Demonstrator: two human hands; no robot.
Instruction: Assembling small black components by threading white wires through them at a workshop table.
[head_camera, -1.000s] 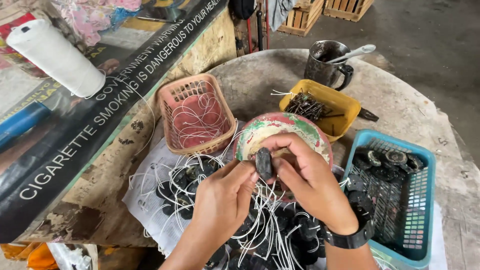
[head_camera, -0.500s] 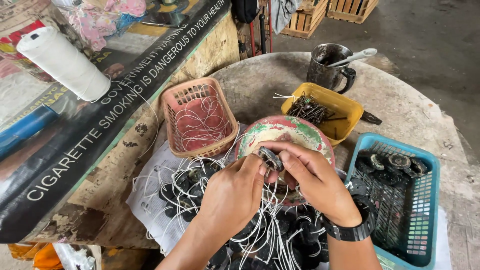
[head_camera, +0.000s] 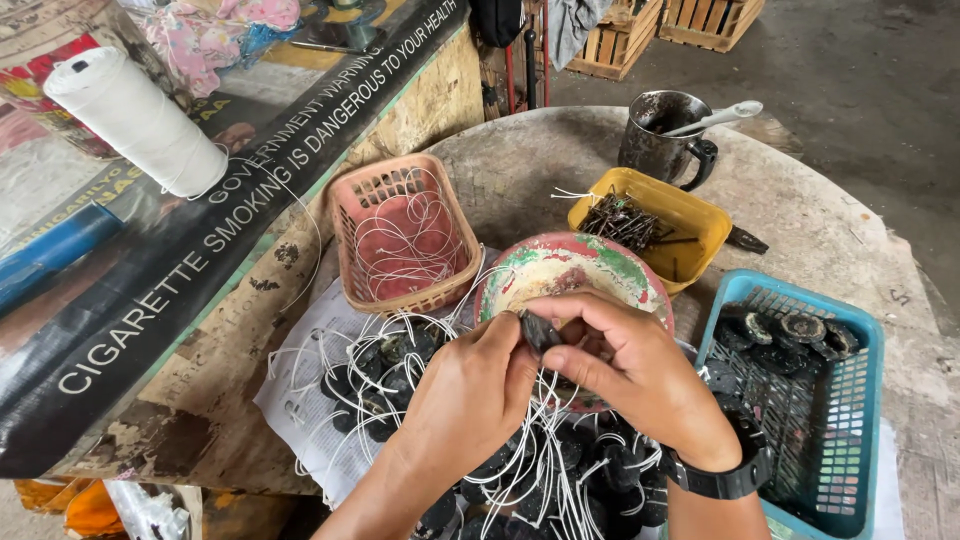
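Around the painted bowl (head_camera: 570, 275), on the round concrete table (head_camera: 830, 230): crowded on all sides. Bare tabletop only past the bowl's far side and far right, toward the table rim. Concrete floor (head_camera: 880, 70) beyond that, with wooden crates (head_camera: 660, 30) at the back.

Left of the bowl: a slanted black printed banner (head_camera: 200, 250) over a rough board edge, with a white twine spool (head_camera: 135, 120) lying on it. Thread runs off the spool toward the table.

Right of the bowl: teal plastic basket (head_camera: 840, 450), holding dark round pieces in its far end. Its near-left wall sits close to the right wrist, which wears a black watch (head_camera: 715, 475).

Far-left of the bowl: pink plastic basket (head_camera: 400, 235), touching or nearly touching the bowl rim, with loose white string inside.

Far-right of the bowl: yellow tray (head_camera: 690, 215) with dark small parts; behind it a dark metal mug (head_camera: 665, 140) with a spoon in it.

Near side of the bowl: a pile of black discs tied with white strings (head_camera: 420, 380) on white paper, running under both hands.

Over the bowl's near rim: left hand (head_camera: 470, 395) and right hand (head_camera: 640, 375), fingertips meeting. Both pinch one small dark disc (head_camera: 540, 328). Left thumb and fingers pressed together on it; right fingers curled over the top, not spread. White strings hang from between the hands.
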